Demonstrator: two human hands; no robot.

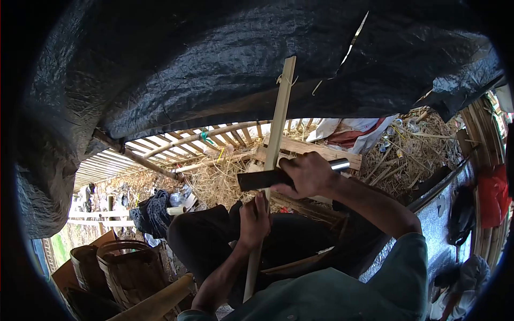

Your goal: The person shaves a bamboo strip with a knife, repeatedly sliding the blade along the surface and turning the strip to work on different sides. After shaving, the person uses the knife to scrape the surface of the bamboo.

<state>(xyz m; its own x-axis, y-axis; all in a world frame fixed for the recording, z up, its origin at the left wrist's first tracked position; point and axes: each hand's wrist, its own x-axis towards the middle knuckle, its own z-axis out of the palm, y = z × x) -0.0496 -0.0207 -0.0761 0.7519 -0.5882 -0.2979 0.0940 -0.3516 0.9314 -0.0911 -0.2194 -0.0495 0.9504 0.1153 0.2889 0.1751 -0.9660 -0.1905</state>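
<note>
My left hand (254, 220) is closed around a long, pale split bamboo strip (281, 109), just below a dark blade. The strip runs from near my torso up and away, its far end in front of the black sheeting. My right hand (308, 174) grips a broad, dark-bladed knife (262, 180), held across the strip. A shiny metallic end of the knife shows beyond the right side of this hand. Thin shavings curl from the strip near its far end. My fingers hide part of the knife and the exact contact with the bamboo.
Black plastic sheeting (214, 75) hangs ahead. Beyond my knees lie straw (219, 179), wooden boards (321, 151) and a white and red sack (353, 132). Woven baskets (131, 267) stand at lower left beside a thick bamboo pole (160, 299). A red cloth (493, 195) hangs at right.
</note>
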